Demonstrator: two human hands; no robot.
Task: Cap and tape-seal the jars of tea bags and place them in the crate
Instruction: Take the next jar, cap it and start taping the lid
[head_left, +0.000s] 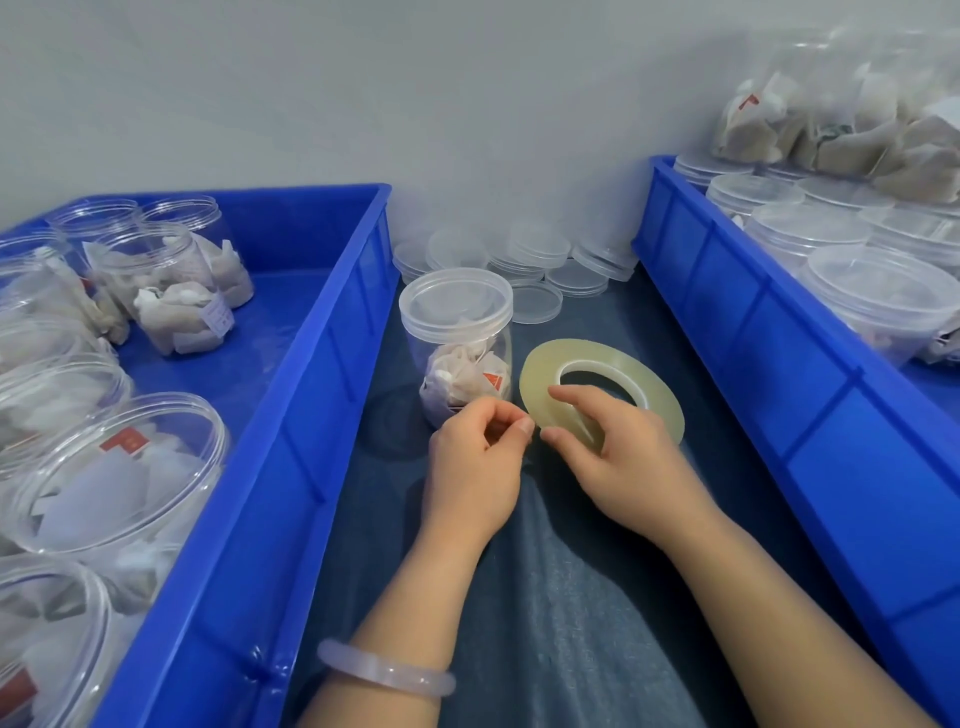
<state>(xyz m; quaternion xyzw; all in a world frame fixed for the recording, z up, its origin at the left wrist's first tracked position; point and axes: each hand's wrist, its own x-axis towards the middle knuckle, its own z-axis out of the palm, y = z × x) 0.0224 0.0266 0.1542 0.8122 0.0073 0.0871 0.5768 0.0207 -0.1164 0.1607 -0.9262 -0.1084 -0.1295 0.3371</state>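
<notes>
A capped clear jar of tea bags (457, 338) stands on the dark cloth between two blue crates. Just right of it my right hand (618, 457) grips a flat roll of clear tape (602, 384), thumb and fingers round its near edge. My left hand (478, 457) is beside the roll's edge, with thumb and forefinger pinched together at the tape's end; the tape strip itself is too thin to make out. The left crate (291, 415) holds several uncapped jars of tea bags (171, 291). The right crate (779, 374) holds several capped jars (878, 296).
Loose clear lids (535, 260) lie in a pile against the wall behind the jar. Clear bags of tea bags (857, 119) lie on top of the jars at the back of the right crate. The dark cloth (571, 597) covers the strip between the crates.
</notes>
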